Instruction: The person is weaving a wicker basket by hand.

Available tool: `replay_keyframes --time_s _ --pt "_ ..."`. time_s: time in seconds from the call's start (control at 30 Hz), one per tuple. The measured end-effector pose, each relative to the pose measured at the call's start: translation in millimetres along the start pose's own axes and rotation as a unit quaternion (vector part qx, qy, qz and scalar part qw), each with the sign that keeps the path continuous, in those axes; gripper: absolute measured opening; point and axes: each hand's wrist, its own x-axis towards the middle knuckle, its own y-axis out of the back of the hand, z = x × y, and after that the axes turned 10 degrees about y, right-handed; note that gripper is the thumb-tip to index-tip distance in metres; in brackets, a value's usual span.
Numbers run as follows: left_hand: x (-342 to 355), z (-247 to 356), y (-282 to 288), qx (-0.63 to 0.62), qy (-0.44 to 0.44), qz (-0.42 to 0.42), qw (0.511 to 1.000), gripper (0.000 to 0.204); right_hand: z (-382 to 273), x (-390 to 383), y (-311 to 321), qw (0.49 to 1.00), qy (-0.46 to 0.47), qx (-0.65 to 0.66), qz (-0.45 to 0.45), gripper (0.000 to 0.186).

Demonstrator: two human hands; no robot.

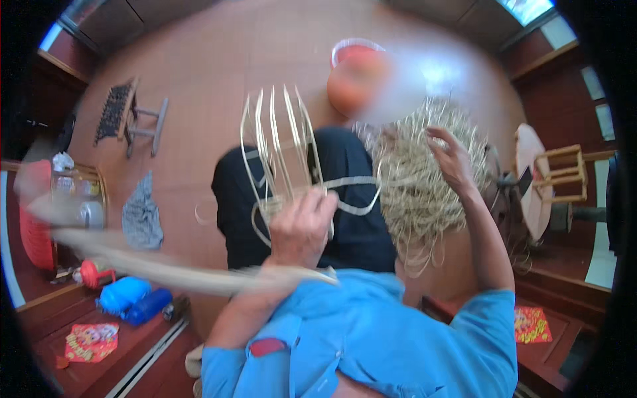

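Note:
My left hand (302, 225) is closed around the base of a small half-woven basket frame (275, 149) above my knees. Pale thin ribs of the frame stand up and curve away from me, and a woven band shows beside the fingers. From that hand a flat pale weaving strip (352, 180) loops out to the right. My right hand (451, 162) is raised over a big heap of tangled pale strips (424, 199), its fingers apart and slightly bent, with nothing visible in them. Across my left forearm sweeps a long pale strand (172, 275), smeared by motion.
A red basin (355, 53) and a blurred orange round object (355, 83) are ahead. At left are a low stool (126, 119), a grey cloth (142, 215) and blue bags (136, 302). A round-topped wooden stool (534, 179) lies tipped at right.

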Motion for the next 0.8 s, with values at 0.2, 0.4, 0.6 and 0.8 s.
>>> replay_keyframes --time_s 0.2,0.4,0.6,0.8 --pt "8.6 1.2 -4.5 -0.024 0.001 -0.013 1.0 0.013 -124.7 -34.2 -114.2 0.94 0.242 0.114 -0.209 0.022" --pt "-2.3 -2.6 -3.2 -0.056 0.015 -0.008 0.998 0.01 -21.9 -26.5 -79.8 0.982 0.173 -0.008 -0.073 0.015" --pt "12.2 6.6 0.0 -0.072 0.012 -0.039 0.997 0.008 237.0 -40.7 127.1 0.946 0.113 -0.285 0.106 0.03" --pt "13.0 -16.1 9.5 -0.215 0.117 -0.039 0.969 0.008 376.2 -163.7 395.4 0.727 -0.496 -0.165 0.446 0.074"
